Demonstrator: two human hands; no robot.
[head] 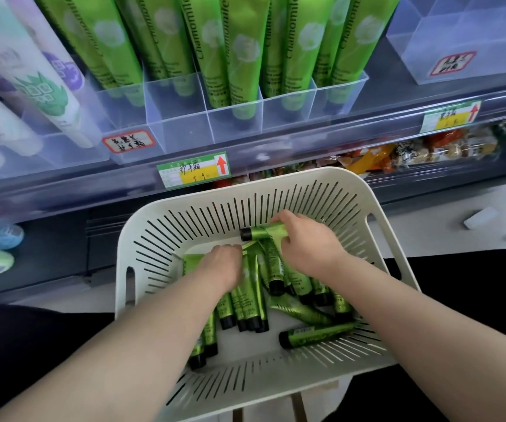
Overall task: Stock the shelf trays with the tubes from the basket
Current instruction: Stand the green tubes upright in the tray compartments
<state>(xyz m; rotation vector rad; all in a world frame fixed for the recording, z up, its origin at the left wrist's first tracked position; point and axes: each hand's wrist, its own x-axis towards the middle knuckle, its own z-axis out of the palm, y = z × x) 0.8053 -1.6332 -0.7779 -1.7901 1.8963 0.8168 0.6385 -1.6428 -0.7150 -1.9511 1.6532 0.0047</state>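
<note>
A white slotted basket sits in front of me and holds several green tubes with black caps. My right hand is shut on one green tube, held sideways with its cap pointing left, just above the pile. Reaching into the pile, my left hand has its fingers curled down onto the tubes; its grip is hidden under the hand. On the shelf above stands a clear divided tray with tall green Chamomile tubes upright in its compartments.
White and purple tubes fill the shelf's left side. An empty clear tray stands at the upper right. Price tags line the shelf edge. Snack packets lie on the lower shelf behind the basket. Small items lie on the floor at right.
</note>
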